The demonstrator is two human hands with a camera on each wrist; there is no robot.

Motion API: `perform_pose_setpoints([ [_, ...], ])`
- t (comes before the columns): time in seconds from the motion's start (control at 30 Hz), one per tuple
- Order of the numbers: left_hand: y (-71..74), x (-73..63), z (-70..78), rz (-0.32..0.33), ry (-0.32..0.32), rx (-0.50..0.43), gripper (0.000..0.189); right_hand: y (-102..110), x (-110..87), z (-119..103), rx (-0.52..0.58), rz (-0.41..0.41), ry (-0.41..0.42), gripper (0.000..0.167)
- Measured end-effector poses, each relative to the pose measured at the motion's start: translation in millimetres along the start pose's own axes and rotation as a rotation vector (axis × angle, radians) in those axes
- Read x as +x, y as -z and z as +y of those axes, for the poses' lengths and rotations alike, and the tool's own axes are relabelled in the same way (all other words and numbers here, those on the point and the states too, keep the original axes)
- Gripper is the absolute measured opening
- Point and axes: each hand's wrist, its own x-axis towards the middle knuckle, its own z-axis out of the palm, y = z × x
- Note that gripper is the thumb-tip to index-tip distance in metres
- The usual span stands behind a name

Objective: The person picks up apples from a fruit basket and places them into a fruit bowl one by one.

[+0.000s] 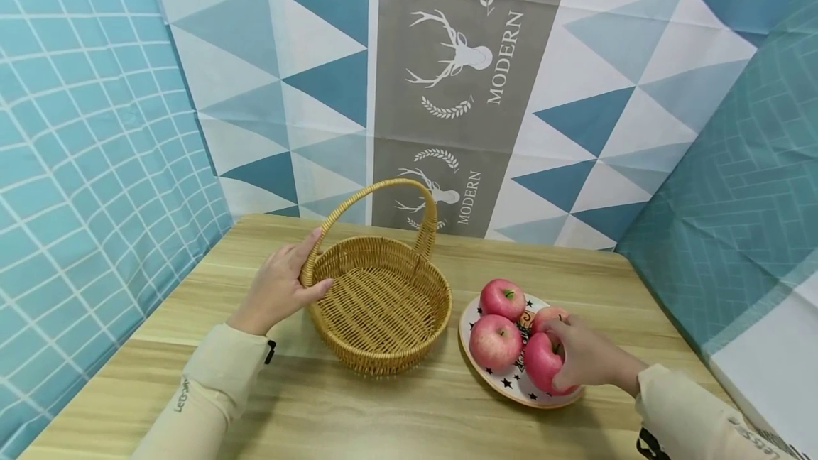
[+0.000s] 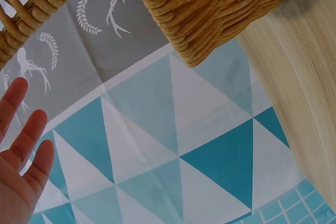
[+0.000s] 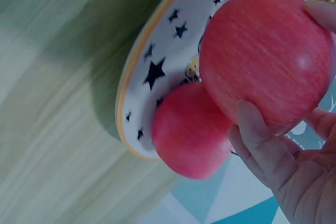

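Note:
On the wooden table stands a woven wicker basket with a tall arched handle. My left hand rests against the left foot of that handle, thumb over the rim and forefinger along the handle. In the left wrist view, the other fingers are straight and spread, apart from the wicker. My right hand grips a red apple at the right side of a star-patterned plate. More apples lie there: one at the back, one at the left, another behind the held one.
The basket stands left of the plate on the light wooden table. A patterned cloth with deer heads and triangles hangs behind the table. Blue tiled cloth borders the left, teal cloth the right.

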Motion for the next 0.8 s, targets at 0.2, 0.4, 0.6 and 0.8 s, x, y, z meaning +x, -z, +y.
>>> perform_pose_setpoints([
  [0.2, -0.1, -2.2, -0.7, 0.010, 0.001, -0.006, 0.078, -14, 1.3, 3, -0.022, 0.034, 0.048, 0.066],
  [0.4, -0.4, -1.9, -2.9, 0.035, -0.018, 0.003, 0.077, -22, 1.5, 5, -0.040, 0.071, 0.043, 0.070],
  [0.6, 0.4, -1.3, -3.6, 0.014, -0.022, 0.029, 0.078, -28, 2.8, 9, -0.024, 0.081, 0.013, 0.070],
  [0.8, 1.7, -4.6, -4.4, 0.013, -0.082, 0.098, 0.077, -30, 1.3, 5, -0.043, 0.079, -0.049, 0.067],
])
